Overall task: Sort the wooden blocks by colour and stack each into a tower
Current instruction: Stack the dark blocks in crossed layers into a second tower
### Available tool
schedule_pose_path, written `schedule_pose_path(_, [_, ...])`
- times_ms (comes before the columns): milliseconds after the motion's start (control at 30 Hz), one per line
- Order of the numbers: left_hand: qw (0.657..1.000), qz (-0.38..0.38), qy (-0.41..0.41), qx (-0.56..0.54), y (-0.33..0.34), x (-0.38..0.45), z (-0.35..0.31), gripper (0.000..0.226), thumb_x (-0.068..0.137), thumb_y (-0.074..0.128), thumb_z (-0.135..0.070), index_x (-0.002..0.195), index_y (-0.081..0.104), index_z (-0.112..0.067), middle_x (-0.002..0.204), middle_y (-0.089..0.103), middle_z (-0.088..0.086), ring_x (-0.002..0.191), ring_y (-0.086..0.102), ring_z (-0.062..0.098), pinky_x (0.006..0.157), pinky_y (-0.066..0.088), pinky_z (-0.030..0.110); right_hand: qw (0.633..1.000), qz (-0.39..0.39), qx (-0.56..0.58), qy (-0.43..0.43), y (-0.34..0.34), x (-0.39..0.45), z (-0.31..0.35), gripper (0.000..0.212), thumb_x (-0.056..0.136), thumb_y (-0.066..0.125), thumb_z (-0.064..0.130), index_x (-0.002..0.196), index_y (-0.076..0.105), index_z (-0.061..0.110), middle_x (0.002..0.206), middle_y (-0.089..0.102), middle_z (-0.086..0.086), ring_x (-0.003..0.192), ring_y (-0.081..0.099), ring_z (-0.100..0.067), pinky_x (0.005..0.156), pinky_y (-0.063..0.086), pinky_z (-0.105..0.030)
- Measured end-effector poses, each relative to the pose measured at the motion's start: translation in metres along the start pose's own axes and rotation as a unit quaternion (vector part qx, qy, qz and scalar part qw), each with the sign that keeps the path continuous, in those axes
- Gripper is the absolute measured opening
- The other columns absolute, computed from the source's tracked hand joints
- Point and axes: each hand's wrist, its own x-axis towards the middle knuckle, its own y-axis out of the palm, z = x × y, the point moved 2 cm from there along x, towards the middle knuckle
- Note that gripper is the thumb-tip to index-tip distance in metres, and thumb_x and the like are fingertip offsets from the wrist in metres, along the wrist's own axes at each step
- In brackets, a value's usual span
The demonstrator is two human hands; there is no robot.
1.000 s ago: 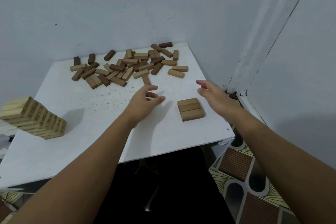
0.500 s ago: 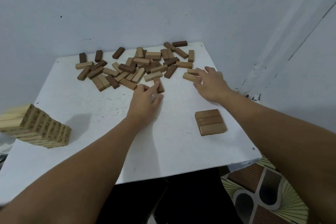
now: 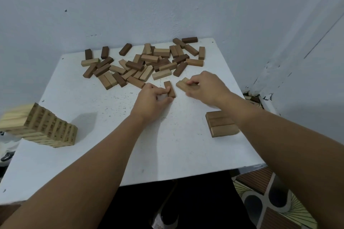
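Loose wooden blocks [image 3: 145, 65] in light, mid and dark brown lie scattered at the back of the white table [image 3: 96, 154]. My left hand [image 3: 150, 100] pinches a mid-brown block [image 3: 170, 87] between thumb and fingers just in front of the pile. My right hand [image 3: 206, 87] grips tan blocks [image 3: 182, 84] on the table, to the right of the left hand. A flat layer of three mid-brown blocks [image 3: 221, 124] lies near the right edge, partly under my right forearm. A tower of pale blocks [image 3: 46, 128] stands at the left edge.
Grey walls close off the back and right side of the table. Patterned floor tiles [image 3: 270, 201] show below the right edge. The table's front edge is close to my body.
Both hands have reached forward from mid-table to the front of the pile. The left hand closed on a mid-brown block; the right closed on tan blocks and pulled them slightly nearer.
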Motion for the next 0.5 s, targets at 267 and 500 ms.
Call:
schedule_pose_path(267, [0.999,0.012,-0.003,0.029,-0.017,-0.034,0.001,0.030,0.086,0.082,-0.039,0.113,0.081,-0.027,0.115,0.064,-0.008,0.100,0.059,0.010,0.083,0.042,0.020,0.999,0.024,0.027,-0.014,0.026,-0.029,0.036,0.034,0.086,0.078,0.030,0.105,0.072,0.003,0.101,0.066,-0.013,0.092,0.063,-0.029,0.082,0.053,-0.043])
schedule_pose_path(500, [0.998,0.029,-0.045,0.017,-0.051,-0.089,0.009,0.053,0.065,0.093,-0.056,0.098,0.075,-0.017,0.107,0.067,-0.006,0.097,0.059,0.012,0.087,0.051,0.036,0.997,0.060,0.048,-0.029,0.055,-0.061,0.064,0.010,0.091,0.069,0.026,0.088,0.077,0.021,0.088,0.072,0.004,0.086,0.065,-0.017,0.075,0.053,-0.038])
